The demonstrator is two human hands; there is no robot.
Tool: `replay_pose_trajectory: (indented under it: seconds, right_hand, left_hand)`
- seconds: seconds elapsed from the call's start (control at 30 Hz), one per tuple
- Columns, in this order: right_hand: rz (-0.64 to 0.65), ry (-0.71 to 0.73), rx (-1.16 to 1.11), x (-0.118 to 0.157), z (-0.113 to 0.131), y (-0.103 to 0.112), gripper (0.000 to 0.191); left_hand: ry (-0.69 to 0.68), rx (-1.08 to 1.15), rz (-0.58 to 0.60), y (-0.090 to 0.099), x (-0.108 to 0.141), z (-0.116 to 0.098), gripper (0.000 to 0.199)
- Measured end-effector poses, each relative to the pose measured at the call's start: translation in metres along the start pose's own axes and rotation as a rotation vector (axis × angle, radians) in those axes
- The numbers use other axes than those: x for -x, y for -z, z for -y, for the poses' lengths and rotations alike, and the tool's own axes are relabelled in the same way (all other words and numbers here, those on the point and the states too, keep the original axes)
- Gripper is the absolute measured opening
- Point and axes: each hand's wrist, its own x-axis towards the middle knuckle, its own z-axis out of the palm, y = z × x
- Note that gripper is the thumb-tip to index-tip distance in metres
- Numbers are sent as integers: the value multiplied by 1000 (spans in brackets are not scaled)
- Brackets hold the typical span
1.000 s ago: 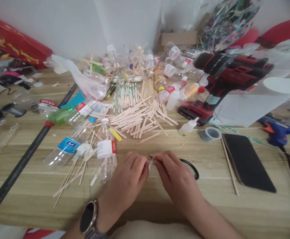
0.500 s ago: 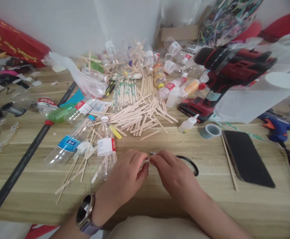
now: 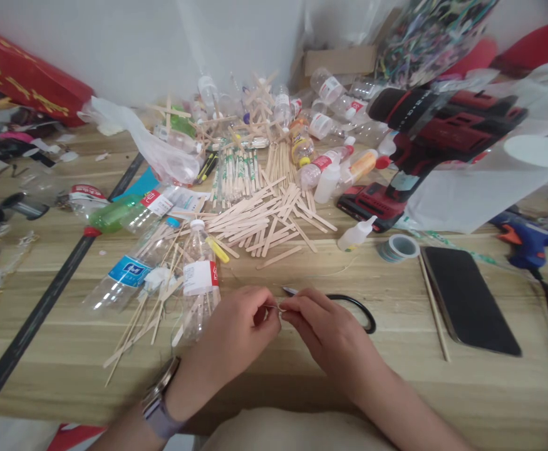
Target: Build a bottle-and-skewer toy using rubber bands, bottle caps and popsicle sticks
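My left hand, with a watch on its wrist, is closed in a pinch on a thin, pale string. Fingertip to fingertip with it, my right hand pinches the same string. Only a short bit of it shows between the hands. Beneath and behind my right hand lie scissors with a black handle, partly hidden by the fingers. A clear bottle with sticks inside stands just left of my left hand.
Flat wooden sticks lie heaped beyond my hands. To the right are a small glue bottle, a tape roll, a phone, a red drill and a blue glue gun. Plastic bottles lie left.
The left wrist has turned, so the watch face now shows edge-on. My fingertips have shifted slightly, and more of the string shows between them.
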Motion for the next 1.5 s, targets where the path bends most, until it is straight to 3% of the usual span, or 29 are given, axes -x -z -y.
replay_pose_trajectory:
  seconds: [0.17, 0.37, 0.53, 0.77, 1.2, 1.5]
  right_hand:
    - [12, -26, 14, -2, 2, 0, 26]
    - [31, -121, -144, -4, 4, 7, 18]
    - [71, -209, -277, -6, 4, 13, 16]
    - [89, -126, -314, -5, 1, 15, 16]
    - [43, -6, -306, -6, 3, 17, 17]
    - [49, -143, -324, -3, 7, 20, 16]
  left_hand:
    - [11, 5, 3, 0, 1, 0, 15]
    - [26, 118, 40, 6, 0, 1, 16]
    - [86, 277, 184, 14, -4, 3, 19]
    - [118, 400, 280, 14, -8, 10, 17]
    - [225, 644, 280, 11, -10, 9, 9]
    - [214, 701, 399, 19, -13, 7, 15]
